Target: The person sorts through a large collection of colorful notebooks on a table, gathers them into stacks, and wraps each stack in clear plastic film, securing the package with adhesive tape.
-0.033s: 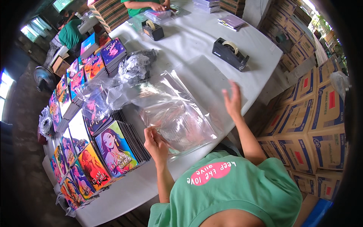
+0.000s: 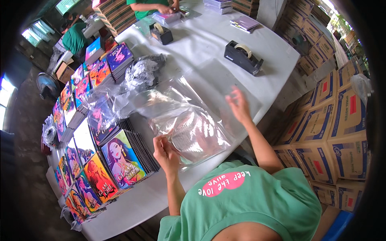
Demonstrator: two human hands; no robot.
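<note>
A clear plastic bag (image 2: 195,128) lies on the white table before me, its surface creased and shiny. At its near left side, my left hand (image 2: 165,152) is closed, pinching the plastic edge. My right hand (image 2: 239,105) hovers beyond the bag's right side, fingers apart and slightly smeared by motion, holding nothing. Under it a flat translucent plastic sheet (image 2: 219,74) lies on the table. Left of my left hand stand stacks of spiral notebooks (image 2: 125,158) with colourful illustrated covers. Crumpled clear plastic (image 2: 141,72) rests beside the stacks.
A black tape dispenser (image 2: 243,57) stands at the far right, another tape dispenser (image 2: 161,33) farther left. Small purple notebooks (image 2: 245,23) lie near the far edge. Across the table, a co-worker's hands (image 2: 167,9) handle a package. Brown cartons (image 2: 317,124) are stacked on the right.
My right hand has shifted left, toward the bag, its fingers still apart. The bag's near part looks flatter. My left hand keeps its place.
</note>
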